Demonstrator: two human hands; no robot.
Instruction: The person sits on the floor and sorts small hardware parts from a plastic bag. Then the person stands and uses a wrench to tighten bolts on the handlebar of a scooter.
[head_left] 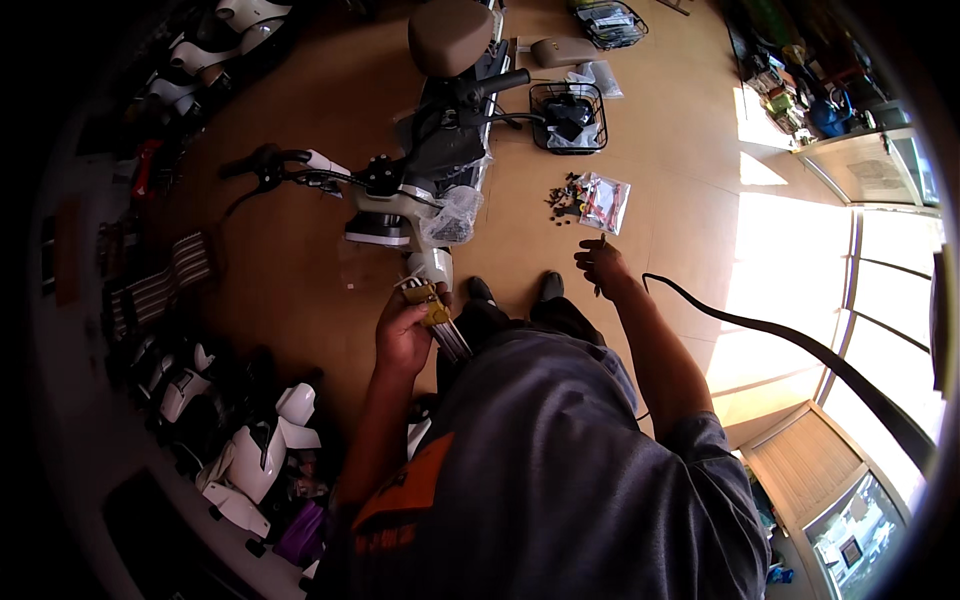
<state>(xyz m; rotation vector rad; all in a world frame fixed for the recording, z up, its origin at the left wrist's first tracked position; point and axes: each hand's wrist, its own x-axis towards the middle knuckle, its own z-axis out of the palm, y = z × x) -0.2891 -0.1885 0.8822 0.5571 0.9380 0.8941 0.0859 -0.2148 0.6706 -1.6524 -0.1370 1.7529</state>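
My left hand (402,328) is closed around a hex key set (432,305), a yellow holder with several thin metal rods poking out of it. Just beyond that hand is the front of a white electric scooter (430,262), its handlebar (380,177) turned across the view and clear plastic wrap (458,215) hanging from its front. My right hand (603,264) is held out to the right, fingers curled round a thin dark rod whose kind I cannot make out. Below it on the floor lie a clear plastic bag (606,203) and small dark parts (572,192).
A black wire basket (568,150) with plastic-wrapped items stands beside the scooter; a second basket (610,22) is farther back. White scooters (255,455) line the left side. A dark strap or hose (775,325) curves in at the right, near wooden cabinets (800,465).
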